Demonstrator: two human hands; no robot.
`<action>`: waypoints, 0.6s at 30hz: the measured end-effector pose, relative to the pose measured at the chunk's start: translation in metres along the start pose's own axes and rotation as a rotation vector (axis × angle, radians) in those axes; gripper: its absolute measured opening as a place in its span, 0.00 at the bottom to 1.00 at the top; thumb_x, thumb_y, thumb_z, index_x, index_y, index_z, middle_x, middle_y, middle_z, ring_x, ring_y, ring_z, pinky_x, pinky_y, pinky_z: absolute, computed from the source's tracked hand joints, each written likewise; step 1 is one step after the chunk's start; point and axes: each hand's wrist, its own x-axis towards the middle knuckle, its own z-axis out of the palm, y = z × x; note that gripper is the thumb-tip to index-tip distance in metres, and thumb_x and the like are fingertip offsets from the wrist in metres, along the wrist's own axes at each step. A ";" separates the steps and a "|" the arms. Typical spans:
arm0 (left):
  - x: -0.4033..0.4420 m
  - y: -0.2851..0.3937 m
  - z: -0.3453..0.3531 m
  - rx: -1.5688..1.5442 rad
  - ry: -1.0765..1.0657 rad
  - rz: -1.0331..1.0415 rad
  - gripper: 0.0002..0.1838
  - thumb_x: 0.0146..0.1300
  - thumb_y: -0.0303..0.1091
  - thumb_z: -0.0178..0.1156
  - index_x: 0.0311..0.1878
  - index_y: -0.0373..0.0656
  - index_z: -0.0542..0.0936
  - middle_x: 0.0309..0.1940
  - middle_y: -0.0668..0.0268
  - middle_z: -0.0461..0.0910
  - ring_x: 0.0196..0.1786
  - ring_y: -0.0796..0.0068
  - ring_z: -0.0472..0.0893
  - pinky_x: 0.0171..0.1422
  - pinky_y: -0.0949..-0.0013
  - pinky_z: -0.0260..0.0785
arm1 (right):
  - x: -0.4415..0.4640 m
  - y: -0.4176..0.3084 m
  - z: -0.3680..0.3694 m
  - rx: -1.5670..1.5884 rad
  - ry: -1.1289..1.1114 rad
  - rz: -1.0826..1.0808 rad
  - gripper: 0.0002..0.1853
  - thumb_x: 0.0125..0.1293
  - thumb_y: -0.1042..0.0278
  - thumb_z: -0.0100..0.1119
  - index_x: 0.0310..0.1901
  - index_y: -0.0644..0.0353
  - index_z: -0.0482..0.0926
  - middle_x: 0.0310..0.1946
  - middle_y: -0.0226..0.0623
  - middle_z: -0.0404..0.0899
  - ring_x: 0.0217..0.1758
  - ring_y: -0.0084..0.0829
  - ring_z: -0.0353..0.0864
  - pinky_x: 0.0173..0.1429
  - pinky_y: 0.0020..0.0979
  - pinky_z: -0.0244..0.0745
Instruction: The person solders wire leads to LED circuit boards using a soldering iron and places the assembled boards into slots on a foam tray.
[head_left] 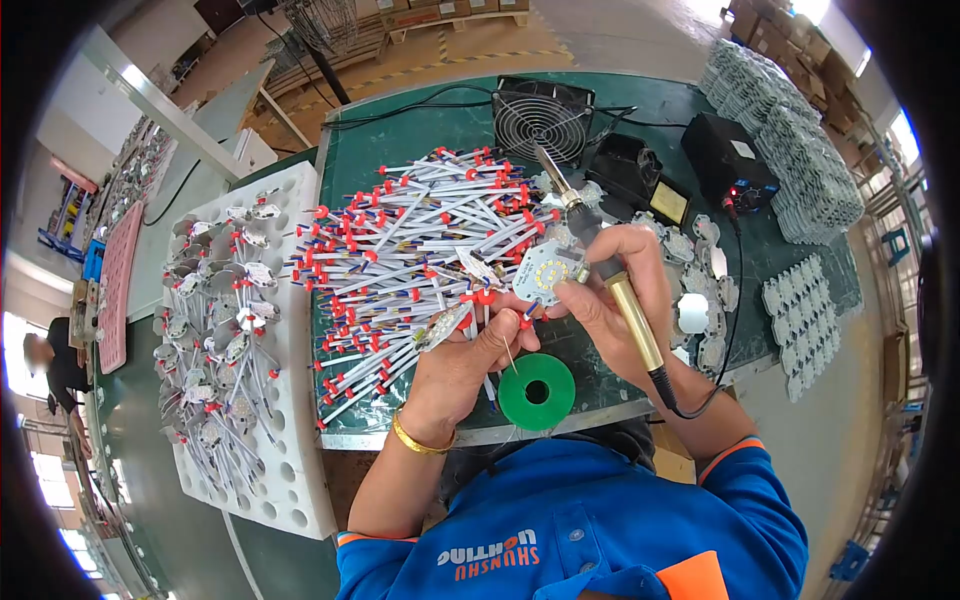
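My right hand (632, 300) is closed around a soldering iron (630, 325), whose tip points up and away. Its thumb and fingers also meet the edge of a white LED board (545, 272) with a ring of yellow LEDs. My left hand (455, 372) pinches white cables with red collars just below that board; another LED board (440, 325) sits by its fingers. A thin solder wire (512, 350) runs from the left fingertips toward a green spool (537, 391) near the table's front edge. Whether the cable touches the board is hard to make out.
A large heap of white cables (420, 225) covers the table's left half. A white perforated foam block (285, 470) carries wired boards. Behind stand a fan (542, 118), an iron holder (625, 165) and a black soldering station (728, 160). Stacked board panels (790, 150) stand at right.
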 end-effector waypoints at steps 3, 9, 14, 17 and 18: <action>0.000 0.000 -0.001 -0.024 -0.018 0.000 0.13 0.65 0.39 0.56 0.45 0.39 0.77 0.27 0.67 0.79 0.26 0.86 0.69 0.29 0.82 0.57 | 0.000 0.001 0.000 -0.060 0.003 -0.038 0.16 0.57 0.74 0.63 0.43 0.60 0.66 0.34 0.32 0.66 0.29 0.18 0.71 0.30 0.21 0.72; 0.001 0.001 -0.002 -0.001 -0.024 0.000 0.12 0.65 0.39 0.56 0.43 0.39 0.77 0.26 0.68 0.78 0.25 0.87 0.68 0.28 0.82 0.57 | 0.001 -0.003 -0.001 -0.211 -0.022 -0.082 0.16 0.57 0.70 0.65 0.42 0.59 0.67 0.34 0.31 0.66 0.29 0.18 0.67 0.32 0.21 0.66; 0.001 -0.002 -0.004 0.015 -0.010 0.010 0.11 0.65 0.37 0.56 0.42 0.39 0.77 0.25 0.69 0.77 0.23 0.87 0.65 0.26 0.81 0.56 | 0.003 -0.001 0.000 -0.285 -0.038 -0.331 0.14 0.56 0.71 0.65 0.39 0.58 0.68 0.27 0.33 0.69 0.26 0.26 0.69 0.32 0.24 0.66; 0.001 0.001 -0.001 0.020 0.032 0.003 0.08 0.64 0.34 0.56 0.41 0.39 0.77 0.25 0.68 0.78 0.21 0.86 0.66 0.24 0.82 0.52 | 0.006 -0.006 -0.004 -0.401 -0.153 -0.503 0.16 0.49 0.79 0.64 0.38 0.58 0.69 0.22 0.36 0.69 0.20 0.33 0.69 0.23 0.28 0.64; 0.001 -0.001 -0.002 0.021 0.031 0.002 0.08 0.64 0.34 0.56 0.41 0.39 0.77 0.25 0.68 0.78 0.21 0.86 0.66 0.24 0.82 0.52 | 0.005 -0.006 -0.005 -0.471 -0.243 -0.531 0.17 0.47 0.82 0.63 0.38 0.58 0.69 0.21 0.36 0.69 0.18 0.35 0.68 0.20 0.30 0.63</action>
